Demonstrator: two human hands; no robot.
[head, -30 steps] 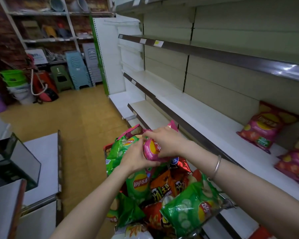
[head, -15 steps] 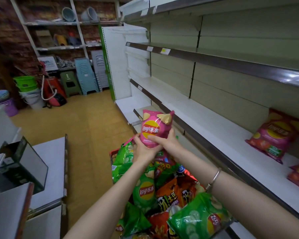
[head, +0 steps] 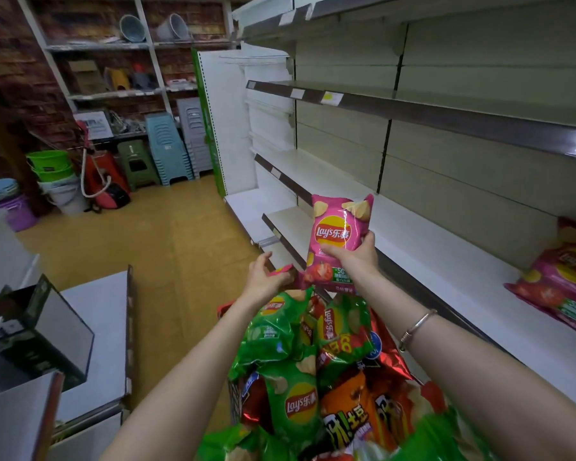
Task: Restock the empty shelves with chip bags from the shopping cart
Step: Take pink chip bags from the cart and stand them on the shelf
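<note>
**Now a pink bag is up out of the cart, level with the shelf edge**

The right hand (head: 356,261) holds a pink chip bag (head: 336,224) upright above the far end of the shopping cart (head: 223,309). Its fingers (head: 369,239) are clamped on the bag's lower half, with the thumb across the front. The bag hangs in the air just beside the dark front edge of the white shelf (head: 429,257) and does not rest on it.

The left hand (head: 263,281) is lower and to the left, apart from the raised bag. Its fingers are curled near a pink bag edge (head: 281,270) that sticks up from the cart; whether they pinch it cannot be told.

The cart is heaped with green bags (head: 296,404) and an orange bag (head: 350,417). Further right on the same shelf, more pink bags (head: 562,277) lean against the back panel. A bracelet (head: 414,327) sits on the right wrist. Stacked stools (head: 167,151) stand at the far end of the aisle.
</note>
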